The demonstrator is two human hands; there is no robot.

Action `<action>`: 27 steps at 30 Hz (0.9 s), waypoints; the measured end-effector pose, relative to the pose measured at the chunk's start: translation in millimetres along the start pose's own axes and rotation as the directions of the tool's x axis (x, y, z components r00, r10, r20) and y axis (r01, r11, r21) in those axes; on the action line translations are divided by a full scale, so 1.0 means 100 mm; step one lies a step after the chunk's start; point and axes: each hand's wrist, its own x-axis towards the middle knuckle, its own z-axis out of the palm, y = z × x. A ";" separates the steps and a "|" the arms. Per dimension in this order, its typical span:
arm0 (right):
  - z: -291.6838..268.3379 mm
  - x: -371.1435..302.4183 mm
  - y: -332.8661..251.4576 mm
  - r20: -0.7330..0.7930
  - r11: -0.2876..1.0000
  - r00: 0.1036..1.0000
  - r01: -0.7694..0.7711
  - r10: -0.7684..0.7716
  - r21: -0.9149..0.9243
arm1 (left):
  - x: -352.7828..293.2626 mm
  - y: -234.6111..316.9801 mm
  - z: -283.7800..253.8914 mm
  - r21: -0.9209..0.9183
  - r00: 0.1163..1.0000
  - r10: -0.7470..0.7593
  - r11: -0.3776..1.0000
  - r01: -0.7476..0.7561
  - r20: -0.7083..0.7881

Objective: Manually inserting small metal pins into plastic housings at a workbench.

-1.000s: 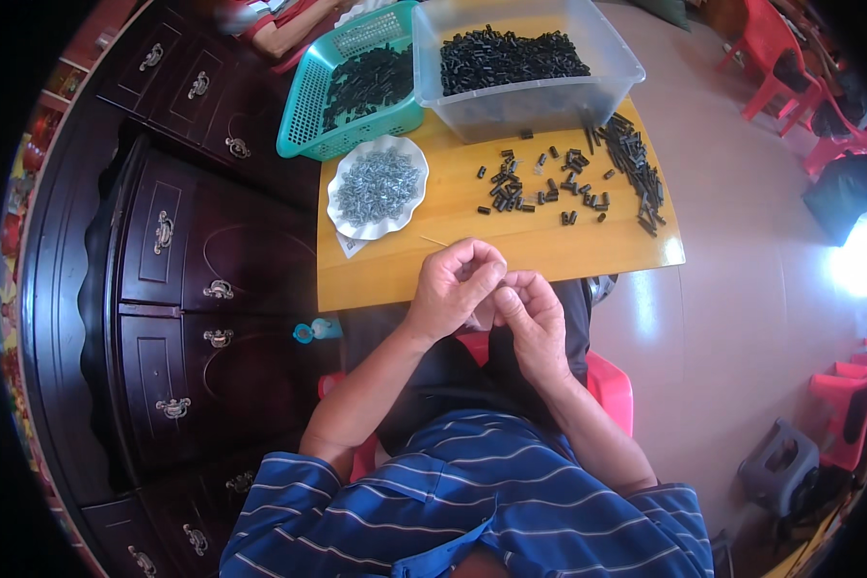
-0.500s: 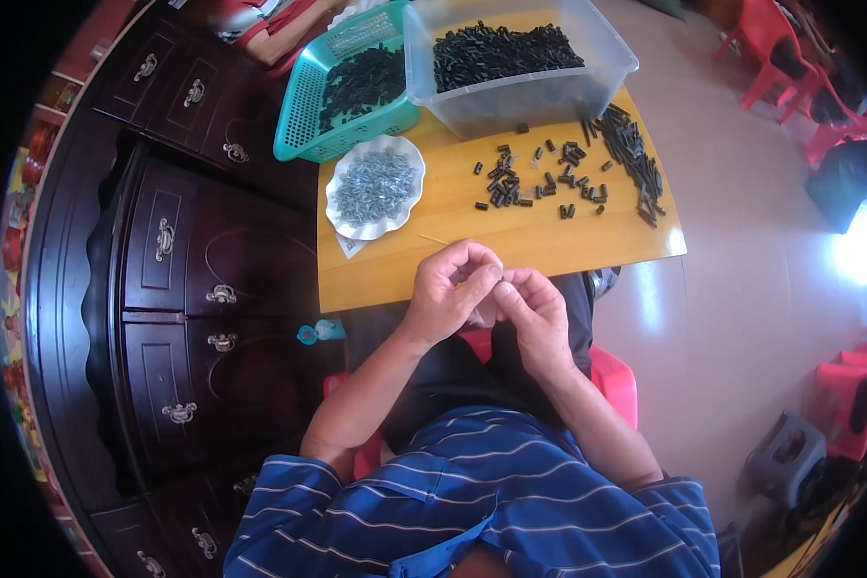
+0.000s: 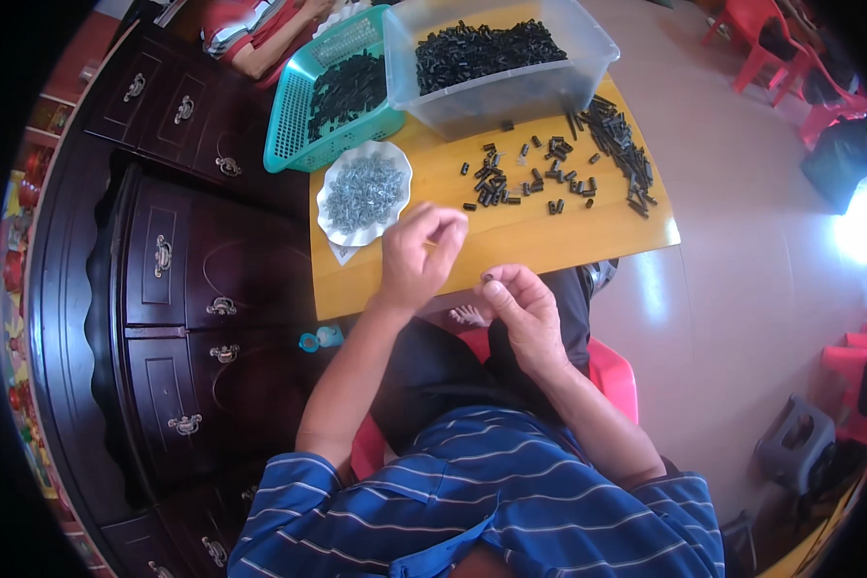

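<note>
A moment before, both hands were pressed together just under the near edge of the table, working on something tiny between the fingers. Now they had come apart. The left hand [image 3: 416, 255] had lifted up and away, over the near part of the wooden table [image 3: 549, 241], toward the white scalloped dish [image 3: 329, 227] of small silver metal bits [image 3: 363, 193] at the middle left of the picture. It looked as if one little piece had been finished and the left hand was going for a new metal bit.

The left hand's fingers were curled loosely, half open, with the thumb and fingertips close together. I could not tell if anything was pinched between them. It touched nothing on the table.

The right hand [image 3: 518, 310] stayed low in the middle of the picture, above the person's lap. Its fingers were closed around a small black piece [image 3: 488, 278], with just the dark end peeking out by the fingertips.

More small black pieces [image 3: 549, 178] lay scattered on the table above the hands, with a thick row of them at the right side. A clear plastic tub [image 3: 496, 91] at the top held a big heap of them. A teal basket [image 3: 342, 106] at the upper left held more.
</note>
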 end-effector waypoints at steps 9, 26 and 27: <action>0.03 -0.02 -0.02 0.103 1.000 0.995 -0.007 0.006 0.011 | 0.80 -0.65 0.28 0.307 0.997 0.009 0.951 -0.032 0.076; 0.02 0.01 -0.01 0.083 0.997 0.995 -0.062 0.058 0.046 | 1.15 -0.83 0.65 0.568 0.973 -0.118 0.823 -0.017 0.199; 0.02 0.01 -0.01 0.085 0.997 0.995 -0.062 0.058 0.046 | 1.14 -0.85 0.65 0.569 0.973 -0.117 0.822 -0.017 0.198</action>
